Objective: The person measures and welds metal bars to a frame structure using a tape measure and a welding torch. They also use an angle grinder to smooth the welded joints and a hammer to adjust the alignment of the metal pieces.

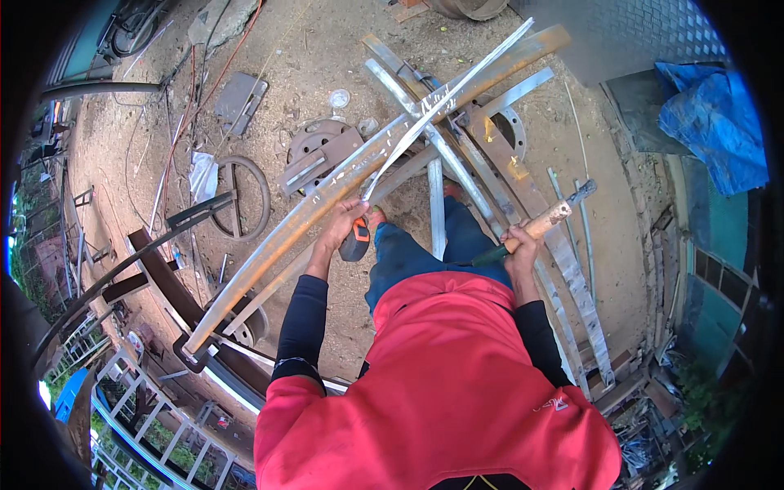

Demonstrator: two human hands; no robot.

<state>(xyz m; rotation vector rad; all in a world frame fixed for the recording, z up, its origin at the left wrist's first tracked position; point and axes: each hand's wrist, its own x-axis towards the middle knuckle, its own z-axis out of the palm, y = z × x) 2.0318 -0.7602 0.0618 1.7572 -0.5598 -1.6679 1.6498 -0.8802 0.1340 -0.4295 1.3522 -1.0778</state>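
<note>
My left hand (346, 217) is closed around an orange and black tape measure (356, 242), in front of my left thigh. Just above its fingers lies the near end of a long pale strip (447, 102), which slants across the metal bars; whether they touch I cannot tell. My right hand (523, 247) grips a tool with a thick, light wooden handle (548, 220) and a dark, rough metal end. A dark green tapered part (490, 256) sticks out of the same fist toward my lap. A long rusty curved beam (314, 214) passes beyond my left hand.
Crossed metal bars (463, 167) stand in front of my legs, and a wide flat bar (573, 273) runs along my right. A steering-wheel-like ring (242, 198) and rusty wheel parts (325, 151) lie on the dirt. A blue tarp (714, 122) hangs at far right; a ladder-like frame (155, 416) is lower left.
</note>
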